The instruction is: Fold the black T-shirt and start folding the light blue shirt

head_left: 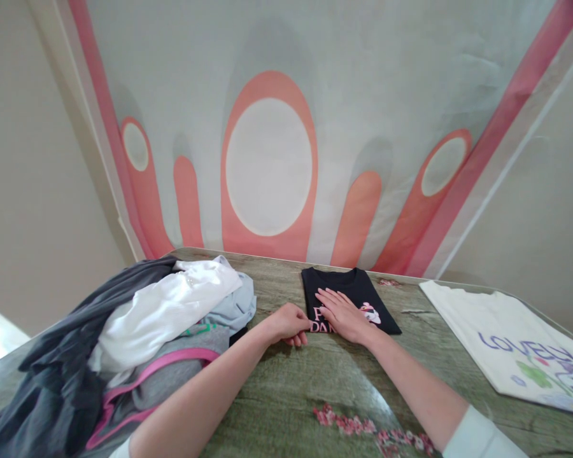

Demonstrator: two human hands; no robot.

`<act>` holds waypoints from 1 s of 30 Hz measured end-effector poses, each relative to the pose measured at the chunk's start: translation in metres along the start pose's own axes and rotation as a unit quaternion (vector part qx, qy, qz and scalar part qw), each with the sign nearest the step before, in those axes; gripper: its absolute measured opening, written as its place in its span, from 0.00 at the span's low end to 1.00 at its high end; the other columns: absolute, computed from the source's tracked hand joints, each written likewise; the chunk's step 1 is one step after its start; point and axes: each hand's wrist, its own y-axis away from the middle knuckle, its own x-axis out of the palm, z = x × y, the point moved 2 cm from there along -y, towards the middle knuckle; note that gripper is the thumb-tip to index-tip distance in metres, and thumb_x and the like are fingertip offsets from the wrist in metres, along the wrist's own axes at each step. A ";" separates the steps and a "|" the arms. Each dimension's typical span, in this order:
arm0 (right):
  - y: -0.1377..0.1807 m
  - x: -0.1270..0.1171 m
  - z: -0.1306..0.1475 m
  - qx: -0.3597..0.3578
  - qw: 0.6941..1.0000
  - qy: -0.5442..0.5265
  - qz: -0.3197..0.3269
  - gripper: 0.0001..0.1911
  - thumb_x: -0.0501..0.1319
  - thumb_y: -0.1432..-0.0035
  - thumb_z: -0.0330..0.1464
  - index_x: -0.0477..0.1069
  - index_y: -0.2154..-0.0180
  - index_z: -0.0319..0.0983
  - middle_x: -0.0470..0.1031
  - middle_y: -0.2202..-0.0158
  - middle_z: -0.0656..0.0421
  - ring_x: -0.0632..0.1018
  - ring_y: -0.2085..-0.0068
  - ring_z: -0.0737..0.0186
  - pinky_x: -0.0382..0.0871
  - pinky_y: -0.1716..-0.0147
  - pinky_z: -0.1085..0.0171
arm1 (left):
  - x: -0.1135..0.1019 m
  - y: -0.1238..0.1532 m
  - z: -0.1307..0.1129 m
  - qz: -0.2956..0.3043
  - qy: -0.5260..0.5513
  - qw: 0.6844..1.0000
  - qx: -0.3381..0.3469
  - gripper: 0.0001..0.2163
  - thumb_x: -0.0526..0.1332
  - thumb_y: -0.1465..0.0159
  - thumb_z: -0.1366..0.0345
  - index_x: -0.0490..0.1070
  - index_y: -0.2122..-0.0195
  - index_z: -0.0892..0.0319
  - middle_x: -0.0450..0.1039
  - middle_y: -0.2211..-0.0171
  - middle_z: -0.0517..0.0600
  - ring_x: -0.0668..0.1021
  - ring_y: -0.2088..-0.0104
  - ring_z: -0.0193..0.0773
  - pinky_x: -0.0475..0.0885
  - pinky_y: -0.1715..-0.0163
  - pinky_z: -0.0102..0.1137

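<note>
A folded black T-shirt (363,287) with pink lettering lies on the table (286,388) at the far middle. My right hand (341,313) rests flat on it, fingers stretched out and together, palm down. My left hand (289,324) is at the shirt's near left edge, fingers curled and pinching the fabric's edge. Both forearms reach forward across the table.
A heap of unfolded clothes (138,337), grey, white, pale blue and pink-trimmed, lies at the left. A folded white T-shirt (510,340) with blue lettering lies at the right. A grey and pink patterned hanging (277,146) covers the wall behind the table.
</note>
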 end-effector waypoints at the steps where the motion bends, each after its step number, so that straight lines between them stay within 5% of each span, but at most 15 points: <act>1: 0.000 -0.001 0.001 0.000 1.000 0.002 -0.003 0.27 0.38 0.38 0.44 0.52 0.41 0.42 0.49 0.38 0.60 0.49 0.38 0.62 0.41 0.41 0.56 | 0.001 0.001 -0.002 -0.007 -0.005 1.000 0.001 0.10 0.55 0.43 0.64 0.69 0.75 0.64 0.71 0.85 0.46 0.68 0.87 0.26 0.60 0.88 0.20; 9: 0.007 -0.009 0.031 -0.070 0.997 -0.023 0.017 0.26 0.39 0.38 0.42 0.50 0.41 0.42 0.50 0.39 0.60 0.50 0.39 0.64 0.40 0.41 0.56 | 0.003 0.008 -0.010 -0.028 -0.024 0.999 -0.001 0.09 0.54 0.45 0.67 0.68 0.78 0.65 0.69 0.85 0.47 0.69 0.87 0.28 0.61 0.87 0.21; 15: 0.010 -0.012 0.045 -0.054 0.997 -0.035 0.031 0.26 0.41 0.38 0.41 0.51 0.41 0.41 0.48 0.38 0.59 0.49 0.38 0.63 0.39 0.41 0.57 | -0.005 0.004 -0.002 -0.013 -0.044 0.999 0.027 0.06 0.54 0.48 0.67 0.66 0.79 0.62 0.68 0.86 0.45 0.70 0.86 0.29 0.59 0.88 0.21; 23: 0.012 -0.020 0.028 -0.006 0.998 -0.050 0.045 0.30 0.40 0.39 0.46 0.49 0.40 0.39 0.45 0.37 0.57 0.47 0.38 0.61 0.40 0.41 0.57 | -0.035 0.017 -0.002 0.027 -0.173 0.984 0.014 0.05 0.54 0.51 0.68 0.66 0.81 0.61 0.70 0.83 0.46 0.72 0.82 0.32 0.62 0.83 0.23; 25: 0.012 -0.019 0.023 0.003 0.998 -0.043 0.047 0.31 0.40 0.40 0.47 0.48 0.40 0.39 0.45 0.37 0.57 0.46 0.38 0.61 0.39 0.41 0.57 | -0.036 0.019 -0.008 -0.048 -0.251 0.966 0.040 0.05 0.55 0.49 0.67 0.68 0.79 0.61 0.72 0.79 0.48 0.75 0.77 0.36 0.65 0.77 0.26; 28: 0.011 -0.018 0.021 -0.004 0.999 -0.038 0.031 0.31 0.41 0.40 0.47 0.48 0.40 0.40 0.44 0.37 0.58 0.47 0.38 0.62 0.40 0.41 0.58 | -0.024 0.023 -0.021 -0.245 -0.339 0.900 0.123 0.08 0.54 0.44 0.64 0.70 0.68 0.61 0.74 0.68 0.53 0.75 0.64 0.40 0.66 0.64 0.30; 30: 0.010 -0.019 0.019 -0.004 0.999 -0.031 0.014 0.30 0.40 0.40 0.46 0.48 0.40 0.39 0.45 0.37 0.58 0.47 0.38 0.63 0.40 0.41 0.58 | -0.008 0.024 -0.024 -0.294 -0.363 0.865 0.184 0.14 0.49 0.39 0.62 0.67 0.57 0.61 0.71 0.59 0.55 0.72 0.57 0.41 0.64 0.57 0.33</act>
